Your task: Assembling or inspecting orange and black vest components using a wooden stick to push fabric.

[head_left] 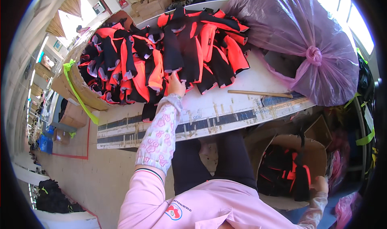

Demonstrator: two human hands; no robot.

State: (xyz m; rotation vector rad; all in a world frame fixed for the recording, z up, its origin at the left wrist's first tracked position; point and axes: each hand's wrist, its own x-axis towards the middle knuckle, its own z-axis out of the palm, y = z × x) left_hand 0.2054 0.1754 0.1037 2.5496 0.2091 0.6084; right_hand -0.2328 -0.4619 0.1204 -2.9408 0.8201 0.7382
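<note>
A large heap of black and coral fabric pieces [138, 73] with pale undersides lies on the white table [205, 108]. My left hand [176, 85] reaches to the heap's near edge, its fingers closed on the lower end of a black fabric piece [173, 53]. Low on the right, my right hand [321, 185] is at the rim of an open cardboard box [316, 152]. More black and coral pieces [282, 172] lie inside this box, one of them close beside the right hand. The right fingers are too blurred to show whether they grip anything.
A tied, translucent purple plastic bag [314, 55] fills the table's right end, with a thin wooden stick [260, 94] nearby. At the heap's left stands a cardboard box [76, 85] with a neon yellow strip [82, 102]. Further left, a blue bin [46, 144] stands on the floor.
</note>
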